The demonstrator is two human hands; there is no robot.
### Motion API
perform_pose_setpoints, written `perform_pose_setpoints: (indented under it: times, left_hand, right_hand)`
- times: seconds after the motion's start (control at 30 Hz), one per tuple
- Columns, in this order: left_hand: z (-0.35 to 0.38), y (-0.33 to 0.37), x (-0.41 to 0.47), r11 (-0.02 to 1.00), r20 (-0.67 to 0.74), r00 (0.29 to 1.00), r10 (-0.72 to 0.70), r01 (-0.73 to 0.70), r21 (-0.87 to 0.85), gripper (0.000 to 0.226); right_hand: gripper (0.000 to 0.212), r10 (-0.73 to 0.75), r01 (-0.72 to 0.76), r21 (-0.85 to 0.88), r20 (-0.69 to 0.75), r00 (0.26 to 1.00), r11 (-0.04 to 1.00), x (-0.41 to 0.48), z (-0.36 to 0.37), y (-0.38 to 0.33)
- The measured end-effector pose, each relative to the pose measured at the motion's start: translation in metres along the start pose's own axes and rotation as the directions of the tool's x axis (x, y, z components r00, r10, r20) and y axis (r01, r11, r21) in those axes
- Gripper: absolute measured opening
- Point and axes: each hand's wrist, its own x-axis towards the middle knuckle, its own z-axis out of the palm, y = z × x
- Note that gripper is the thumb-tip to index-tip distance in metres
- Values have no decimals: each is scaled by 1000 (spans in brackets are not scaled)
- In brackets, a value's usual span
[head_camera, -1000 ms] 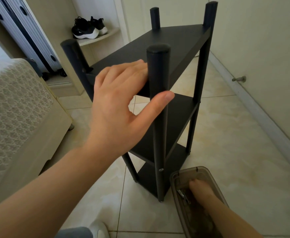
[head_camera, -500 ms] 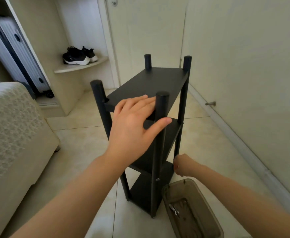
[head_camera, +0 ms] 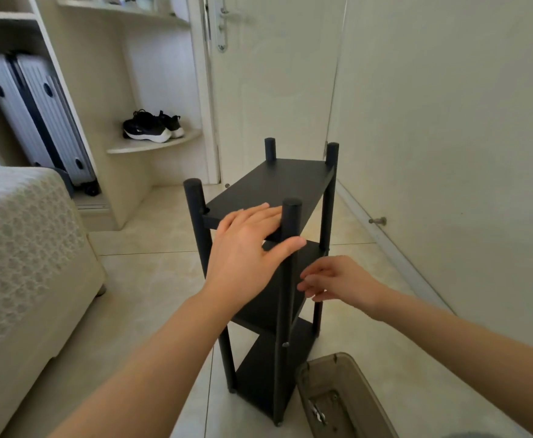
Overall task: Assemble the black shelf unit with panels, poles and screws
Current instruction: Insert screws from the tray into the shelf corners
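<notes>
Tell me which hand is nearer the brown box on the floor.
Right. The right hand hovers beside the shelf's near pole at middle-panel height, above the brown box; the left hand rests higher, on the top panel.

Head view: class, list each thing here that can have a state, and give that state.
Shelf unit: standing upright on the floor, three panels on four poles.
Left hand: open, fingers flat on the top panel, thumb across the near pole.
Right hand: beside the near pole; blurred, grip unclear.
Plastic box: lidless on the floor, metal parts inside.
Door: shut.
</notes>
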Motion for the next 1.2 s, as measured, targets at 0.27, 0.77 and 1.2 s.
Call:
perform_pose_setpoints:
  times: [0.27,0.77,1.2]
  left_hand:
    - [-16,-26,15,991,45,992,-115,118,-70,45]
    - [-57,-102,28,879,-29,927,-374,344,-331,20]
    - [-93,-155,-3,788,-223,781,-583,478,-388,8]
  right_hand:
    - [20,96,-59,387,-78,992,920,10,58,-20]
    - [28,37,33,543,-119,992,839,73,150,-30]
    - [28,-128,81,392,97,987,917,114,190,-66]
